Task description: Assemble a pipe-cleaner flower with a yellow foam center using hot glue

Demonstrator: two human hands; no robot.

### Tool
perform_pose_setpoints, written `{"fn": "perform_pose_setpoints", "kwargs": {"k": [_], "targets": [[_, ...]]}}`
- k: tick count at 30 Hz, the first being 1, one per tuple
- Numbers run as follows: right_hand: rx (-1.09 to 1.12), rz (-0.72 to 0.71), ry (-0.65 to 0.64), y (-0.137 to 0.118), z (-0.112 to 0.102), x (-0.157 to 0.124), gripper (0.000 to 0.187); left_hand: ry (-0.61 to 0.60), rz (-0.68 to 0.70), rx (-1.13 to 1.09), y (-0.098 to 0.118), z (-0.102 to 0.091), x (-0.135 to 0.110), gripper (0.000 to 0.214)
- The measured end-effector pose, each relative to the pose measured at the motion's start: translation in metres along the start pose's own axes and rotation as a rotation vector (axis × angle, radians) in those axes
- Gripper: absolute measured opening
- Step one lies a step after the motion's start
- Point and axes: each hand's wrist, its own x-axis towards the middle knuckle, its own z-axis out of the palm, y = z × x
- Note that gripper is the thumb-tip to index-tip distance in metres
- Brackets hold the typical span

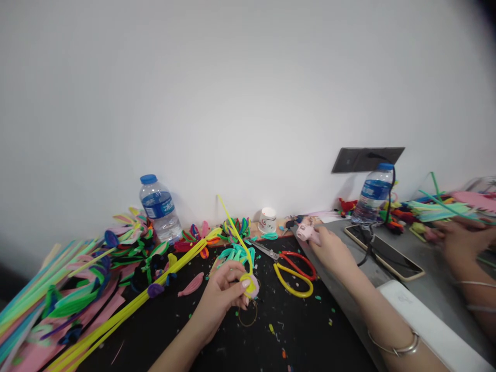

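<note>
My left hand pinches a coiled yellow pipe cleaner with a pale lilac part at its edge. The coil's loose yellow end rises up and to the left toward the wall. Just below these fingers lies a thin gold-coloured ring on the black mat. Over on the right, my right hand is closed around a small pink glue gun at the mat's edge. Between the two hands lie scissors with one red and one yellow handle. Teal pipe cleaner loops are behind my left hand.
Pipe cleaner bundles and shaped pieces crowd the left. One water bottle stands at the back left, another by the socket. A paper cup, phone and white box are around. Another person's hand is far right.
</note>
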Motion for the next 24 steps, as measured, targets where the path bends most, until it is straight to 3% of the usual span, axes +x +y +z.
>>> {"fn": "perform_pose_setpoints", "kwargs": {"k": [3, 6, 8, 10, 12, 15, 17, 20, 24], "targets": [[-0.158, 0.047, -0.045, 0.017, 0.008, 0.006, 0.027, -0.006, 0.005, 0.018, -0.001, -0.001, 0.001, 0.034], [-0.193, 0.059, 0.055, 0.023, 0.008, 0.011, 0.028, -0.022, 0.004, 0.042, -0.003, -0.002, 0.002, 0.035], [-0.044, -0.022, 0.198, 0.016, 0.001, 0.010, 0.027, -0.041, 0.003, 0.067, -0.004, -0.002, 0.003, 0.035], [0.283, -0.151, 0.280, 0.001, -0.006, 0.005, 0.026, -0.075, 0.000, 0.100, -0.006, -0.001, 0.003, 0.034], [0.640, -0.230, 0.112, -0.018, -0.009, -0.006, 0.028, -0.116, -0.013, 0.137, -0.008, 0.000, 0.003, 0.033], [1.000, -0.348, -0.406, -0.047, -0.002, -0.028, 0.038, -0.190, -0.058, 0.184, -0.010, 0.003, 0.000, 0.034], [1.155, -0.373, -0.669, -0.061, 0.006, -0.041, 0.043, -0.235, -0.095, 0.210, -0.011, 0.005, -0.001, 0.034], [1.306, -0.346, -0.783, -0.070, 0.014, -0.052, 0.039, -0.270, -0.131, 0.235, -0.012, 0.007, -0.002, 0.033], [1.367, -0.260, -0.698, -0.068, 0.017, -0.050, 0.035, -0.247, -0.115, 0.252, -0.014, 0.005, 0.000, 0.029]]}}
